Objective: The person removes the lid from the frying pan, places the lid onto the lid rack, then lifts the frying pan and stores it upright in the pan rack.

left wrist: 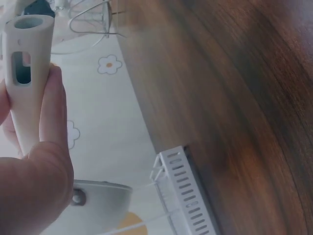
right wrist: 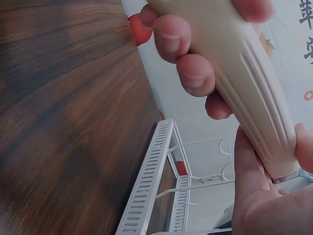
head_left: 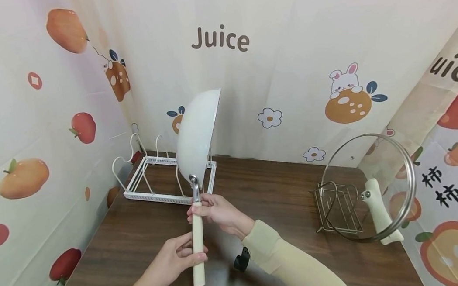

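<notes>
A white wok [head_left: 198, 138] is held on its edge, its bowl turned to the right and its cream handle [head_left: 197, 245] pointing down toward me. My left hand [head_left: 171, 259] grips the lower part of the handle, thumb across the front. Higher up, by the metal joint, my right hand [head_left: 222, 212] pinches the handle between thumb and fingers. In the right wrist view the left fingertips [right wrist: 195, 73] curl round the ribbed handle. The bowl overlaps the right end of a white dish rack [head_left: 157, 199] in the head view.
A clear glass lid [head_left: 406, 184] with a cream knob stands upright in a wire holder [head_left: 340, 230] at the right of the brown wooden table [head_left: 271, 193]. Printed curtains [head_left: 287, 69] enclose the back and sides. Below the right forearm shows a small black object [head_left: 242, 260].
</notes>
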`<move>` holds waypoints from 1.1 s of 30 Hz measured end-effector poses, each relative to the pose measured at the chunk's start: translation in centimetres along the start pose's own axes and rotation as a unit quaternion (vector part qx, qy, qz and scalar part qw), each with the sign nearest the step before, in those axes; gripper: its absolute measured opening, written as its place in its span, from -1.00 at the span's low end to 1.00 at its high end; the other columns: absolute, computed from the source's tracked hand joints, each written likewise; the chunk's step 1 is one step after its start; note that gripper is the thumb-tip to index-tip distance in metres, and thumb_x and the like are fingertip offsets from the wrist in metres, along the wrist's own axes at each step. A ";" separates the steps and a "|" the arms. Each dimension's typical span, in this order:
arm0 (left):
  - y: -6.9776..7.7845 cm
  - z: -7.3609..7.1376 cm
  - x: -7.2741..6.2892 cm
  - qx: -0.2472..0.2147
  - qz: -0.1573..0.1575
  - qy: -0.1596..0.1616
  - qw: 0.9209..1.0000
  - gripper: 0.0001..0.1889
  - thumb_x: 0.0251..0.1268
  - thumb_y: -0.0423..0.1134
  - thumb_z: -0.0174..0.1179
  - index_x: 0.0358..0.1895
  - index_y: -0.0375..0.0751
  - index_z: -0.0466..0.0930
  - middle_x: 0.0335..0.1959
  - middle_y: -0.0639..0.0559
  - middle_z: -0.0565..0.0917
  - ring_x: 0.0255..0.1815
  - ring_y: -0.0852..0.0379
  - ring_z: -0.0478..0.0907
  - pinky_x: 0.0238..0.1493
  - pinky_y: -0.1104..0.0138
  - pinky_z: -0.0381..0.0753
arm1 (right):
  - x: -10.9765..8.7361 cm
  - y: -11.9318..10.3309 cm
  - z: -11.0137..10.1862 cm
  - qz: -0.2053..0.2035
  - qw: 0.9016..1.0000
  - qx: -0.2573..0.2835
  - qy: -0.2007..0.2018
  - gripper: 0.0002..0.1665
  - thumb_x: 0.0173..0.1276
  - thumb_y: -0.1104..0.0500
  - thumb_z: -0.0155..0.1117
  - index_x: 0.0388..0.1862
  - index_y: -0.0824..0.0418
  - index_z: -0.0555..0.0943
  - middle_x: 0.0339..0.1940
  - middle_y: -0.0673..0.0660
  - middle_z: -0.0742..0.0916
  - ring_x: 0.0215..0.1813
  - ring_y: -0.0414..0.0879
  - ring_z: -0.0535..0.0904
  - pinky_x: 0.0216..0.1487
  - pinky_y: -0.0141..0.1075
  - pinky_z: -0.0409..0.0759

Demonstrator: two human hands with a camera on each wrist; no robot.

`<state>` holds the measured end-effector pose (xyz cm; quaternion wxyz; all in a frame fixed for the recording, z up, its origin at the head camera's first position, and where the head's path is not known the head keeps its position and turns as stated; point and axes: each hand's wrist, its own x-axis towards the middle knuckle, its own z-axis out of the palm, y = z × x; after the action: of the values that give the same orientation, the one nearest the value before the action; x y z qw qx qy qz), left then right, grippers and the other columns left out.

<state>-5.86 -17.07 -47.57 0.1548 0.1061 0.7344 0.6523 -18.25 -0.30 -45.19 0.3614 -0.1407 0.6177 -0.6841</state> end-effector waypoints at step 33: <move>-0.1 0.1 0.1 -0.066 -0.066 -0.014 0.996 -0.33 0.46 -0.21 0.27 0.37 -0.72 0.30 0.00 -0.39 0.77 -0.08 0.18 0.80 -0.02 0.35 0.77 | 0.1 1.3 -0.9 0.048 0.999 0.011 -0.019 -0.73 0.59 0.19 0.17 0.10 0.36 0.54 -0.14 0.09 0.79 -0.11 -0.20 0.76 0.26 -0.15 0.70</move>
<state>-5.89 -16.93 -47.64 0.2142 0.0561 0.6929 0.6862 -18.49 0.32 -46.60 0.4066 -0.1198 0.6090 -0.6703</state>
